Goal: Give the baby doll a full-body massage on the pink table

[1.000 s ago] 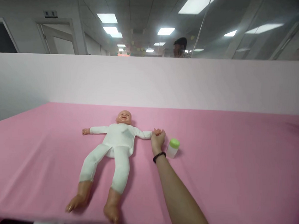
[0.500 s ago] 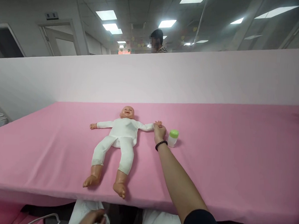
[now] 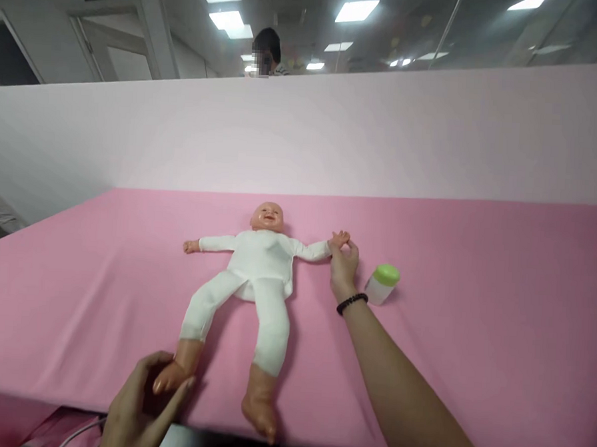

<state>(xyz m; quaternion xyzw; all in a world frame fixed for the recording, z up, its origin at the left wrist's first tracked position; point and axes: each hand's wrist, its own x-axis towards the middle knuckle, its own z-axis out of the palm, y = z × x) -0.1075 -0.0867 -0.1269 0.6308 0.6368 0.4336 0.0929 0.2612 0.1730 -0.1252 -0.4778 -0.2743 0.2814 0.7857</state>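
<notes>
Nearest, at the bottom left of the view, the left hand [image 3: 142,402] curves around the near-left foot [image 3: 173,374] of a baby doll [image 3: 263,275]. The fingers lie along the vinyl foot and ankle, but whether they are clamped or only cupping is hard to make out, since the hand's underside is hidden. A thin white cable [image 3: 80,435] shows below the table edge beside it.

The doll lies on its back on a pink-covered table [image 3: 477,259], in a white long-sleeved suit. Its long axis runs away from the person, feet near and head far, leaning a little to the right, with its arms spread crosswise. The legs are apart, and the other foot [image 3: 259,408] rests free on the cloth.

Farther up, the right hand [image 3: 343,269] is closed on the doll's outstretched small hand [image 3: 340,239] - pinched between fingers and thumb, with the doll's fingers just showing above. A black beaded bracelet [image 3: 351,304] circles the right wrist. Just beside that hand, a small bottle with a green cap [image 3: 381,284] stands slightly tilted on the cloth, untouched.

Beyond the table rises a pale pink backdrop [image 3: 303,130]. Over its top, a person [image 3: 265,51] is cut off from the shoulders down, and a door [image 3: 122,41] stands far off.
</notes>
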